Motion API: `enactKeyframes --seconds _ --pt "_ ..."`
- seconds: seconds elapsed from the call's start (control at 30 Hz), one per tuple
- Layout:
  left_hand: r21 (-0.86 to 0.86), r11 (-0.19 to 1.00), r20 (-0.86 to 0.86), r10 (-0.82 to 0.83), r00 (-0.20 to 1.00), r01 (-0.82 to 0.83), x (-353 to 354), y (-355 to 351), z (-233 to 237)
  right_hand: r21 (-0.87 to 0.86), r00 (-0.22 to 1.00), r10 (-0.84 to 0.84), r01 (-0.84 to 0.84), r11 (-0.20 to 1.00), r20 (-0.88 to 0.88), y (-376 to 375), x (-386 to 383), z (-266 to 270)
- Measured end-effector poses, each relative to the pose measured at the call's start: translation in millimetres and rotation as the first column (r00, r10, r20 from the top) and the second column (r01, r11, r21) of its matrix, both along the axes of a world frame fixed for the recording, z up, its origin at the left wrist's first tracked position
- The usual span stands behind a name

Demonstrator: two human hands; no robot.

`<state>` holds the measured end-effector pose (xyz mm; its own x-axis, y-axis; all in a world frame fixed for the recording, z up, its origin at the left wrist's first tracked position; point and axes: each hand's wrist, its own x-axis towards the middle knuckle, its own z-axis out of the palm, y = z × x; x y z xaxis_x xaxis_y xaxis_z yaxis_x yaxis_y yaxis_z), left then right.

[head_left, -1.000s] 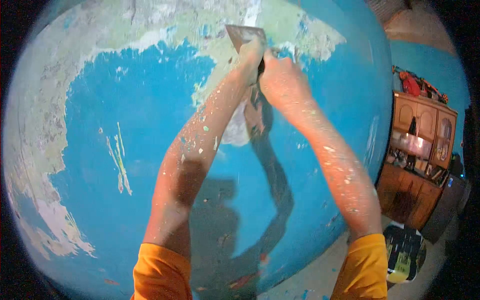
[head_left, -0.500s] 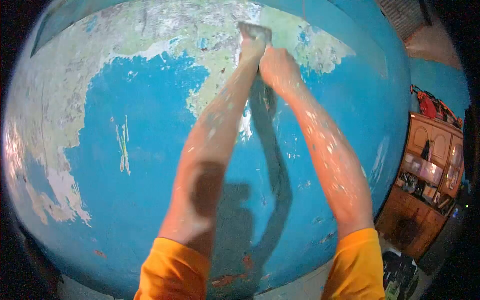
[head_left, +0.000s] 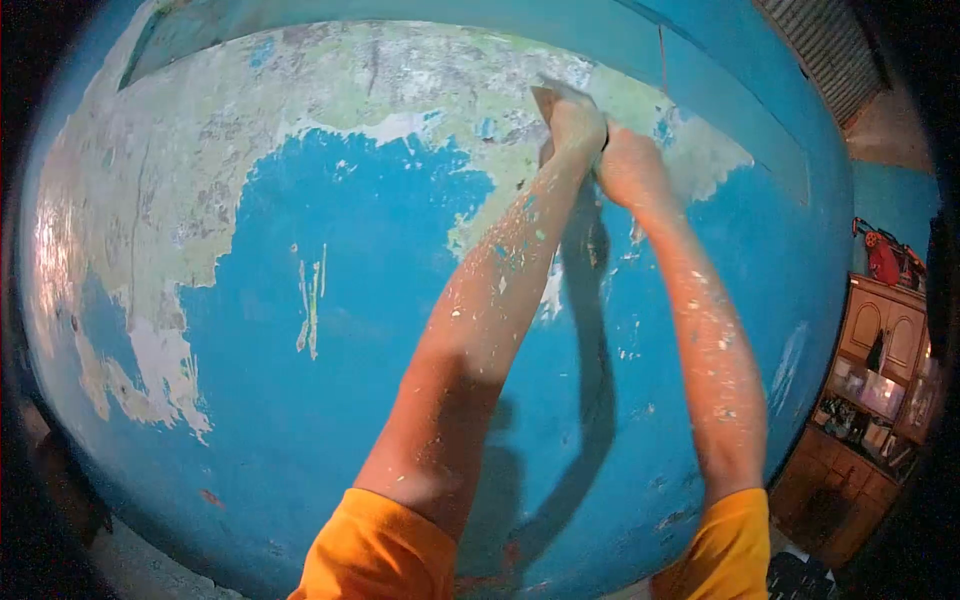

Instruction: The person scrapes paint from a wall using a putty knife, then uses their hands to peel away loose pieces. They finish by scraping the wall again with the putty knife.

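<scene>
Blue-painted wall (head_left: 350, 300), upper band stripped to pale plaster. One scraper (head_left: 546, 97) lies against it above both hands, blade pointing up-left, long axis running down-right. Left hand (head_left: 577, 125), nearer the blade, is clamped just behind it; right hand (head_left: 630, 165) is closed round the hidden handle.

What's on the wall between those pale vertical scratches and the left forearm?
Only unbroken blue paint, in the head view, from the scratches to the left forearm. Left hand and right hand hold the scraper higher up.
</scene>
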<state>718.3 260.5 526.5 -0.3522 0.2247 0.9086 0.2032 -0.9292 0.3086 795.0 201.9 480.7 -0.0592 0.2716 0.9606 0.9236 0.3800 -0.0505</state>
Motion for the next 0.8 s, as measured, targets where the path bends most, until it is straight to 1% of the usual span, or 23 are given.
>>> enactKeyframes --seconds 0.03,0.07,0.13,0.17,0.2,0.27,0.3,0.33,0.37,0.4,0.47,0.5,0.57,0.6,0.67,0.7,0.73,0.77,0.8 --pt "-0.155 0.988 -0.049 0.009 0.999 -0.016 -9 -20 -2 0.085 0.997 0.063 -0.066 0.994 0.036 -1 -2 -2" --pt "-0.163 0.986 -0.046 0.012 0.999 -0.020 -17 -22 -5 0.076 0.997 0.067 -0.070 0.995 0.039 -1 -8 -8" --pt "-0.147 0.982 -0.105 0.105 0.989 -0.119 -33 -27 -10 0.171 0.974 0.227 -0.228 0.959 0.026 -4 -20 -18" --pt "-0.096 0.980 -0.173 0.158 0.972 -0.176 -47 -27 -11 0.173 0.975 0.220 -0.220 0.960 0.019 -5 -27 -17" --pt "-0.096 0.981 -0.180 0.148 0.973 -0.167 -62 -26 -10 0.173 0.975 0.220 -0.218 0.961 0.006 -6 -35 -14" --pt "-0.089 0.992 -0.403 0.045 0.914 -0.088 -99 -30 -4 0.180 0.979 0.205 -0.200 0.963 -0.010 -8 -57 -6" --pt "-0.026 0.996 -0.402 0.069 0.913 -0.086 -117 -38 -5 0.221 0.975 0.220 -0.210 0.952 -0.022 -8 -73 -1" --pt "0.101 0.960 -0.422 0.278 0.863 -0.260 -136 -39 0 0.267 0.972 0.233 -0.216 0.939 -0.033 -7 -86 7" --pt "0.227 0.880 -0.409 0.476 0.779 -0.418 -155 -37 5 0.317 0.980 0.192 -0.168 0.933 -0.046 0 -99 21" --pt "0.232 0.885 -0.413 0.465 0.783 -0.404 -175 -36 6 0.321 0.983 0.177 -0.152 0.935 -0.052 8 -108 38" --pt "0.508 0.751 -0.396 0.638 0.660 -0.421 -212 -33 9 0.462 0.978 0.208 -0.194 0.865 0.021 21 -127 74" --pt "0.512 0.754 -0.395 0.632 0.666 -0.412 -226 -28 11 0.466 0.980 0.198 -0.184 0.865 0.019 20 -138 87" --pt "0.635 0.711 -0.451 0.659 0.602 -0.303 -249 -19 13 0.454 0.985 0.151 -0.096 0.886 -0.087 14 -160 118" --pt "0.638 0.708 -0.444 0.658 0.608 -0.301 -253 -20 13 0.459 0.986 0.145 -0.091 0.883 -0.082 14 -166 136" --pt "0.635 0.748 -0.494 0.586 0.642 -0.194 -256 -23 11 0.428 0.986 0.071 0.000 0.904 -0.150 17 -173 173" --pt "0.627 0.763 -0.517 0.559 0.648 -0.158 -257 -22 10 0.430 0.988 0.062 0.005 0.903 -0.143 24 -172 193" --pt "0.627 0.763 -0.508 0.554 0.659 -0.159 -257 -21 7 0.429 0.979 0.024 0.066 0.901 -0.201 28 -172 214" --pt "0.634 0.767 -0.551 0.540 0.637 -0.102 -256 -21 7 0.432 0.966 -0.008 0.122 0.894 -0.258 34 -169 243" --pt "0.640 0.767 -0.591 0.535 0.603 -0.053 -257 -22 9 0.445 0.969 0.002 0.113 0.889 -0.248 43 -171 270"
